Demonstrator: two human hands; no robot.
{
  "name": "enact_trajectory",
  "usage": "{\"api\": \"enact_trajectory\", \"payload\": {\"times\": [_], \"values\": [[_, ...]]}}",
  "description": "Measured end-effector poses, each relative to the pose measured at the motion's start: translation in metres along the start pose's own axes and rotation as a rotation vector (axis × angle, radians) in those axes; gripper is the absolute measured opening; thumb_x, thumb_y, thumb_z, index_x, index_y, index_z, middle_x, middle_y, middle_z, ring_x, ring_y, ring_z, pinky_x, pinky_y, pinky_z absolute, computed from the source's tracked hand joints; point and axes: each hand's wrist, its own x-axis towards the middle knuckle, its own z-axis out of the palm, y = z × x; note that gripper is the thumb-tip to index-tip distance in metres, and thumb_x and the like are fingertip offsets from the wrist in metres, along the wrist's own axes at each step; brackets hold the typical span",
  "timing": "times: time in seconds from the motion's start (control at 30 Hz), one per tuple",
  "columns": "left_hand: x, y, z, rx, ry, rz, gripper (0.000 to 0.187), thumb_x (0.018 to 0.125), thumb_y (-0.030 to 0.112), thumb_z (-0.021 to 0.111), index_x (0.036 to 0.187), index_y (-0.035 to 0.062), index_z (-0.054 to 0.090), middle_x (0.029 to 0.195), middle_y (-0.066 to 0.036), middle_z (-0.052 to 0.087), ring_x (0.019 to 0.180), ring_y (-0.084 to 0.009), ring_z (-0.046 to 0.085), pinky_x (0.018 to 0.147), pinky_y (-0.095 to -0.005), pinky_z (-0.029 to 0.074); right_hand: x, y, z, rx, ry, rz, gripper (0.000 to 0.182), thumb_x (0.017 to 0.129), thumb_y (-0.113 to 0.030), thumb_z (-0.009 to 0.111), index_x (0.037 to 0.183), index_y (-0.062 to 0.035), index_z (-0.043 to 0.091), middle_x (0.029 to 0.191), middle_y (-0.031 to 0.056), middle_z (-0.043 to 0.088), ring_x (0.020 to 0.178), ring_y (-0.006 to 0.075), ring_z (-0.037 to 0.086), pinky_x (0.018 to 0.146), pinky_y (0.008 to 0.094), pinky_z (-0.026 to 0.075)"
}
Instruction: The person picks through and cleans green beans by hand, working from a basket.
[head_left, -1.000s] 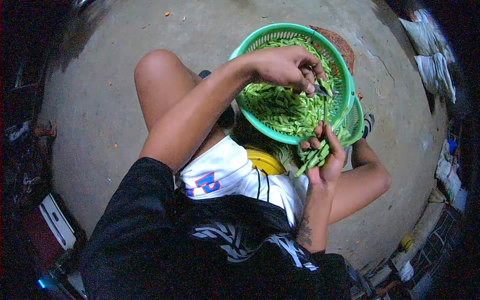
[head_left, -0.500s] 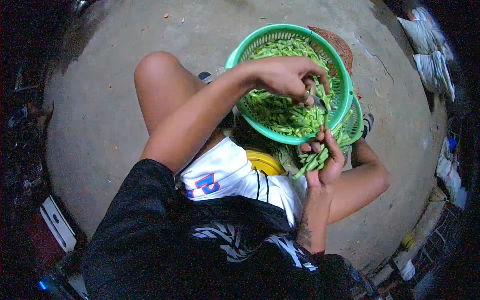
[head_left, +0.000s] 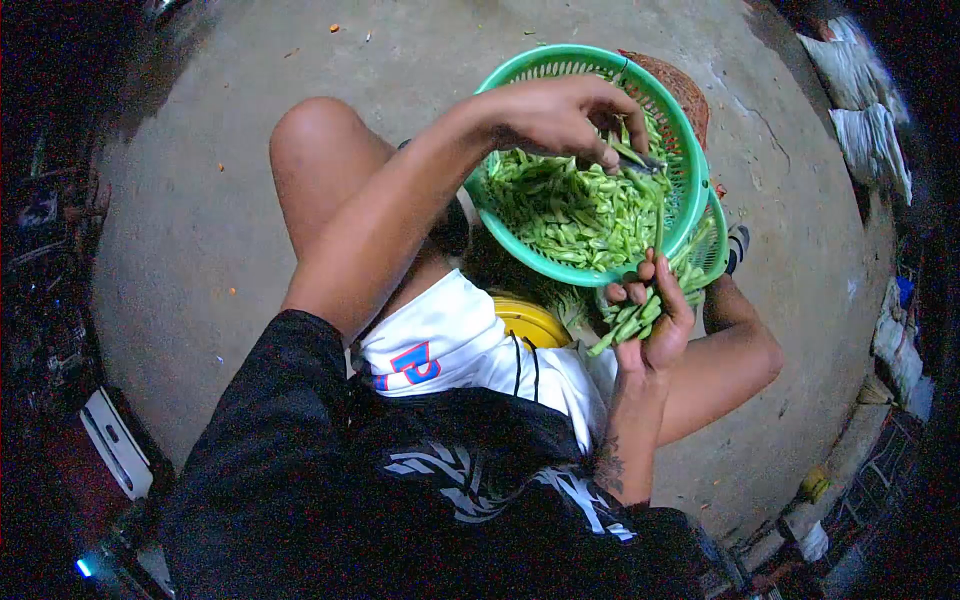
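Observation:
My left hand (head_left: 570, 122) reaches across from the left over the green plastic basket (head_left: 590, 268). Its fingers are closed on a small knife (head_left: 640, 160), whose handle is mostly hidden and whose dark metal blade shows. Cut green bean pieces (head_left: 575, 210) fill much of the basket. At the basket's near right rim, my right hand (head_left: 660, 320), palm up, grips a bunch of whole green beans (head_left: 630, 322). One long bean (head_left: 659, 225) stands up from its fingertips toward the knife.
A second green basket (head_left: 722, 250) with more beans sits partly under the first, at the right. Behind them lies a reddish sack (head_left: 680, 95). A yellow round object (head_left: 530, 322) shows between my legs. White sacks (head_left: 870, 140) lie at the far right on the concrete floor.
My left hand has risen up and away from my right hand with the knife, with a bean piece beside the blade. My right hand has barely moved.

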Motion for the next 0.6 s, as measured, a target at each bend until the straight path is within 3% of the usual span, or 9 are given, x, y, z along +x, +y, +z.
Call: {"api": "enact_trajectory", "payload": {"times": [0.1,0.17,0.23,0.33,0.43,0.47,0.57,0.6], "values": [[0.002,-0.004,0.013,0.106,0.047,0.037,0.041,0.084,0.009,0.076,0.123,0.0056,0.063,0.099,-0.003,0.066,0.086,-0.0119,0.061,0.079,-0.0283,0.051,0.004,0.001,0.001,0.019,0.010,0.010,0.020,0.100,-0.019,0.061,0.113,-0.0031,0.062,0.083,0.0009,0.066,0.064,0.0097,0.054,0.068,0.0319,0.049],[0.001,0.009,0.028,0.034,-0.118,-0.148,0.042,0.082,0.010,0.078,0.122,0.0076,0.064,0.101,-0.002,0.065,0.095,-0.0123,0.060,0.082,-0.0281,0.049,0.006,0.003,0.006,0.019,0.003,0.012,0.020,0.100,-0.019,0.061,0.113,-0.0033,0.062,0.083,0.0012,0.066,0.064,0.0099,0.054,0.068,0.0321,0.050],[0.000,0.008,0.026,0.208,-0.055,0.076,0.041,0.082,0.009,0.077,0.121,0.0069,0.064,0.103,-0.002,0.065,0.095,-0.0137,0.060,0.081,-0.0288,0.050,0.004,0.003,0.008,0.013,0.002,0.022,0.020,0.100,-0.019,0.061,0.113,-0.0035,0.062,0.084,0.0014,0.066,0.064,0.0101,0.055,0.069,0.0322,0.050],[0.000,0.000,0.006,-0.069,-0.041,-0.010,0.041,0.081,0.006,0.076,0.120,0.0060,0.065,0.104,-0.002,0.064,0.092,-0.0135,0.059,0.078,-0.0286,0.050,0.002,0.002,0.008,0.022,-0.015,0.013,0.018,0.100,-0.018,0.061,0.111,-0.0042,0.062,0.085,0.0021,0.067,0.064,0.0106,0.056,0.069,0.0324,0.051],[-0.001,0.007,0.017,0.145,0.017,0.054,0.042,0.081,0.006,0.076,0.121,0.0066,0.065,0.100,-0.002,0.064,0.088,-0.0127,0.058,0.077,-0.0288,0.049,0.005,0.002,0.010,0.026,0.008,0.012,0.017,0.100,-0.018,0.061,0.110,-0.0044,0.062,0.086,0.0029,0.067,0.064,0.0109,0.056,0.069,0.0330,0.051],[-0.002,0.013,0.024,0.044,-0.076,-0.075,0.042,0.081,0.006,0.076,0.121,0.0079,0.065,0.098,-0.002,0.065,0.087,-0.0125,0.057,0.079,-0.0293,0.048,0.006,0.004,0.012,0.022,0.018,-0.001,0.017,0.100,-0.018,0.061,0.110,-0.0044,0.062,0.086,0.0032,0.067,0.065,0.0110,0.056,0.069,0.0336,0.051],[0.001,0.008,0.027,0.182,-0.078,0.132,0.040,0.081,0.005,0.073,0.120,0.0061,0.065,0.098,-0.004,0.066,0.090,-0.0141,0.058,0.083,-0.0309,0.048,0.006,0.005,0.015,0.023,0.027,-0.005,0.018,0.100,-0.017,0.061,0.112,-0.0045,0.063,0.086,0.0034,0.067,0.065,0.0113,0.055,0.069,0.0354,0.051],[0.001,0.006,0.021,0.142,-0.066,0.119,0.039,0.081,0.005,0.073,0.120,0.0062,0.065,0.099,-0.004,0.066,0.092,-0.0145,0.058,0.083,-0.0313,0.049,0.005,0.004,0.014,0.022,0.018,0.003,0.018,0.100,-0.017,0.061,0.112,-0.0045,0.063,0.086,0.0034,0.067,0.065,0.0112,0.055,0.069,0.0355,0.051]]}}
